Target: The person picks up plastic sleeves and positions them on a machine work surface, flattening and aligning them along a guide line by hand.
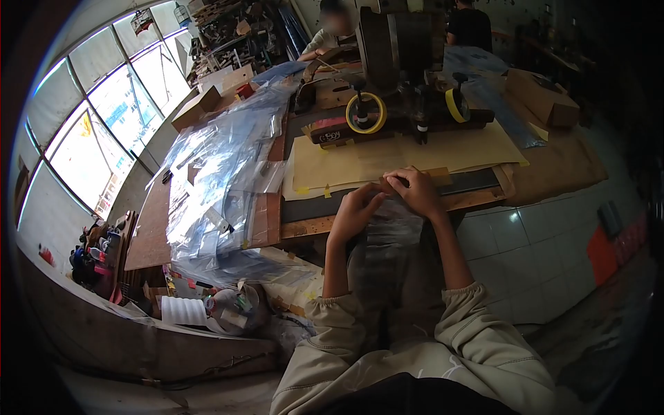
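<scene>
From far off, I see my left hand [357, 209] and right hand [413, 191] pinching one clear plastic sheet [394, 227]. I count two round yellow rings [383, 113].

I get harsh daylight through the left windows [90, 152], glare on plastic sheets [221, 162], a dim right side, bowed black edges

Left hand [356, 211] beside right [417, 194], fingers [397, 182] bent
</scene>
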Demonstrator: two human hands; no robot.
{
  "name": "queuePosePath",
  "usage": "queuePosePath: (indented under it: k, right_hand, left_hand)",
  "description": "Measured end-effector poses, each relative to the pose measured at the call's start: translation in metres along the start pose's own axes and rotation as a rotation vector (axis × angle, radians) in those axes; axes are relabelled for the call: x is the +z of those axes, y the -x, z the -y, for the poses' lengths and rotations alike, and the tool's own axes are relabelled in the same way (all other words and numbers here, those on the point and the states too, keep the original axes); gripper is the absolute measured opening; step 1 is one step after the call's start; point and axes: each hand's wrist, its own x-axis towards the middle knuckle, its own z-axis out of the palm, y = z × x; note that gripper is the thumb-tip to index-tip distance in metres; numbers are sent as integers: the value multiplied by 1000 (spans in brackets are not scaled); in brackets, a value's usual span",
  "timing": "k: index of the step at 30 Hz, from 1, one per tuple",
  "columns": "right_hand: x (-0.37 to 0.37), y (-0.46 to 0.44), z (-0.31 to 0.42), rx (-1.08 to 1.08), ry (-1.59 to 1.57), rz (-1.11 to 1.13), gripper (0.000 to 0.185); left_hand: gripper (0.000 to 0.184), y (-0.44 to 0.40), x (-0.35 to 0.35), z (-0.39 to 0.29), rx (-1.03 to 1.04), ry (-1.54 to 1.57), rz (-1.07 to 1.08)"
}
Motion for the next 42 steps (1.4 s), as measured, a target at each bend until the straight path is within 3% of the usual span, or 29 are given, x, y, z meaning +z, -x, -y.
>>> queuePosePath:
  k: [4,13,22,28,31,35,36,38,42]
  right_hand:
    - [0,-1,1,20,-11,8,22]
    - [0,1,1,14,84,-44,20]
    - [1,1,21,58,73,-5,27]
    - [4,3,25,69,23,-24,26]
    - [-6,11,42,281,-249,147,26]
    - [-16,42,67,140,-8,150,31]
    - [-18,54,66,93,31,163,32]
    - [-29,69,65,32,33,186,34]
    - [-47,88,50,203,-124,143,35]
  left_hand:
    - [21,-1,3,5,64,56,-11]
    - [28,2,-11,-11,6,106,202]
    - [24,9,-9,-16,-45,370,105]
    - [23,11,-14,-20,-63,362,115]
    - [23,26,-24,-19,-124,390,247]
    - [23,52,-13,-21,-58,523,253]
    - [22,64,-8,-23,-146,561,263]
    - [21,78,-4,-34,-58,422,368]
    - [25,94,4,-60,-8,176,480]
